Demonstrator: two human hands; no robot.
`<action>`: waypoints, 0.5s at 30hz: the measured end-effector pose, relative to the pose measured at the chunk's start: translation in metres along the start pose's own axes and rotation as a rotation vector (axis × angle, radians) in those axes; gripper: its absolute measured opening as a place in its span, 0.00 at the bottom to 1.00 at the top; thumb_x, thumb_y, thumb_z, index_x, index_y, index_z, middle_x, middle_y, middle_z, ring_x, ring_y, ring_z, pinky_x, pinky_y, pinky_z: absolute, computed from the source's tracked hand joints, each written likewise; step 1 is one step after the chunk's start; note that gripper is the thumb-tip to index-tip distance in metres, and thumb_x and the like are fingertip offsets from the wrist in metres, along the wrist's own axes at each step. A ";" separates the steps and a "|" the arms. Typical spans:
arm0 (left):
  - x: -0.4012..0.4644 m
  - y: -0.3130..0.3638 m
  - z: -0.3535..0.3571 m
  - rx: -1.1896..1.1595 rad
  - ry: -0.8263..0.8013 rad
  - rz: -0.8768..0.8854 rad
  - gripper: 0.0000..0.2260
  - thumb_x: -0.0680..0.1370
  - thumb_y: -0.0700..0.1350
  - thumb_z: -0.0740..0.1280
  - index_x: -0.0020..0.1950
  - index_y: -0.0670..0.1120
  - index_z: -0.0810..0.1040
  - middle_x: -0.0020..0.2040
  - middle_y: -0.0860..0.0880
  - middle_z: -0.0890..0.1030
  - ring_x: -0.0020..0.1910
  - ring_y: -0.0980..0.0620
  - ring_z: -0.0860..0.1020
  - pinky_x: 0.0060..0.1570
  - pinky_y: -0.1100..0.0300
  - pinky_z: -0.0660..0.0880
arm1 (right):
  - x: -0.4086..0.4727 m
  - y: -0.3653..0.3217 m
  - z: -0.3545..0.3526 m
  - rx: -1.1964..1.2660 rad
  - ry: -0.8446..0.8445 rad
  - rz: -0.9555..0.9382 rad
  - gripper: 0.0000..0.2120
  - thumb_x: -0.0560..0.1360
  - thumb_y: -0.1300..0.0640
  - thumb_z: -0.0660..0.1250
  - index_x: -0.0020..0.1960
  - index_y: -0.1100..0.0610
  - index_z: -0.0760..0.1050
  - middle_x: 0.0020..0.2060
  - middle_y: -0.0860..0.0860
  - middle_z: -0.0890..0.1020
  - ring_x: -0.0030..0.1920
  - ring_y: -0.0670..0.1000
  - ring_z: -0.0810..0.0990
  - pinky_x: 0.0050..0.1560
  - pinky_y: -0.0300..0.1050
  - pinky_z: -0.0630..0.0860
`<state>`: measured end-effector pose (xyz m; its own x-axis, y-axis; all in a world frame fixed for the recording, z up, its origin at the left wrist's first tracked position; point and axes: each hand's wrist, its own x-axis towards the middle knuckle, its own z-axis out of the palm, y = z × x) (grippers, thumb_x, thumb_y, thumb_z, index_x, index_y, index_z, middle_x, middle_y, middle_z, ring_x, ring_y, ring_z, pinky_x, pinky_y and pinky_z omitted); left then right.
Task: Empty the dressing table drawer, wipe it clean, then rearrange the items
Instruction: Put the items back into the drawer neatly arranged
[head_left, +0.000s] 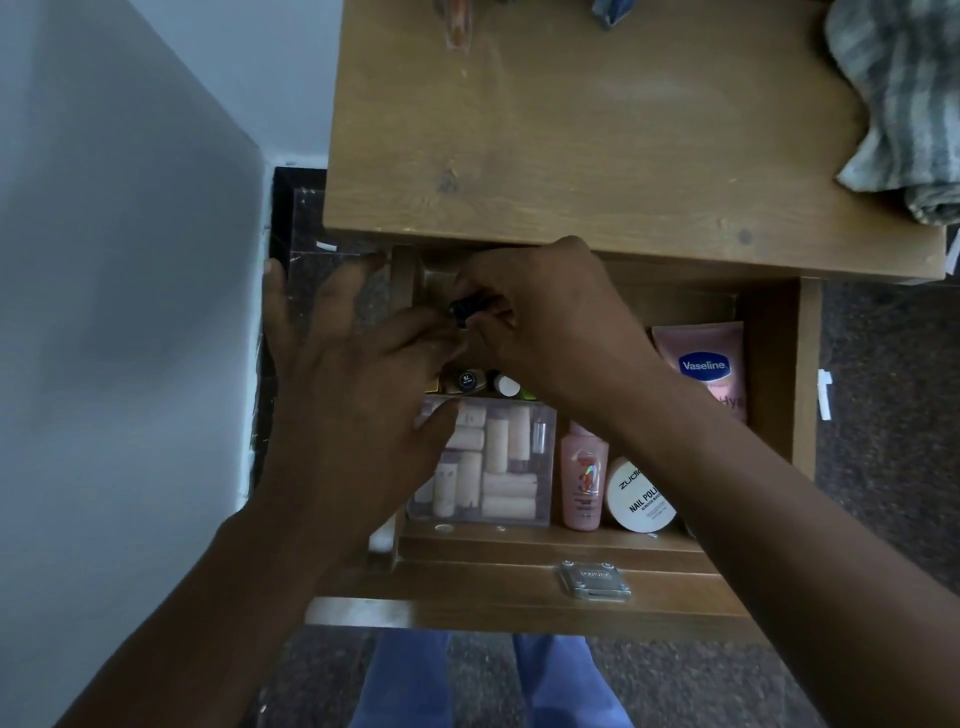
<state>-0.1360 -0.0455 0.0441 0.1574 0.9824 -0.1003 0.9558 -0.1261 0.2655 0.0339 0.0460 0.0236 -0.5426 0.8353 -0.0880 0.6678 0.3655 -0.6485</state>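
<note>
Hands over open drawer (774, 374), meeting at its back left. Right hand (540, 317) curled, fingertips pinching small black cap or tube (467, 310). Left hand (358, 364) spread wide, fingers straight, tips near the black item; contact unclear. Left thumb lies over clear box (498, 462) of beige tubes. In drawer: pink bottle (584, 480), white nail polish remover jar (641, 496), Vaseline tube (706, 364) at right. Striped cloth (904, 104) on tabletop (597, 145), far right.
</note>
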 end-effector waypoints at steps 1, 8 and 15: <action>-0.002 -0.001 -0.002 -0.017 0.030 0.009 0.20 0.71 0.53 0.77 0.63 0.56 0.83 0.65 0.58 0.82 0.78 0.39 0.65 0.74 0.25 0.49 | 0.001 0.000 0.002 0.002 -0.004 -0.006 0.10 0.71 0.60 0.68 0.50 0.55 0.83 0.43 0.53 0.86 0.44 0.55 0.85 0.43 0.54 0.82; -0.009 -0.006 -0.003 -0.144 0.227 -0.003 0.17 0.77 0.50 0.69 0.64 0.49 0.84 0.64 0.51 0.83 0.74 0.41 0.71 0.75 0.35 0.59 | 0.006 -0.003 0.016 0.027 -0.003 -0.075 0.05 0.71 0.63 0.74 0.47 0.57 0.83 0.43 0.53 0.85 0.44 0.55 0.84 0.39 0.54 0.80; -0.007 -0.003 -0.013 -0.234 0.445 -0.029 0.15 0.73 0.35 0.67 0.58 0.42 0.86 0.55 0.46 0.86 0.62 0.41 0.80 0.65 0.47 0.74 | 0.008 -0.007 0.016 -0.035 -0.025 -0.073 0.06 0.72 0.64 0.73 0.48 0.56 0.84 0.43 0.53 0.86 0.44 0.56 0.85 0.38 0.45 0.75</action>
<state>-0.1430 -0.0503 0.0571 -0.0383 0.9550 0.2942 0.8689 -0.1136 0.4819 0.0165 0.0429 0.0153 -0.6029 0.7955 -0.0603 0.6431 0.4399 -0.6268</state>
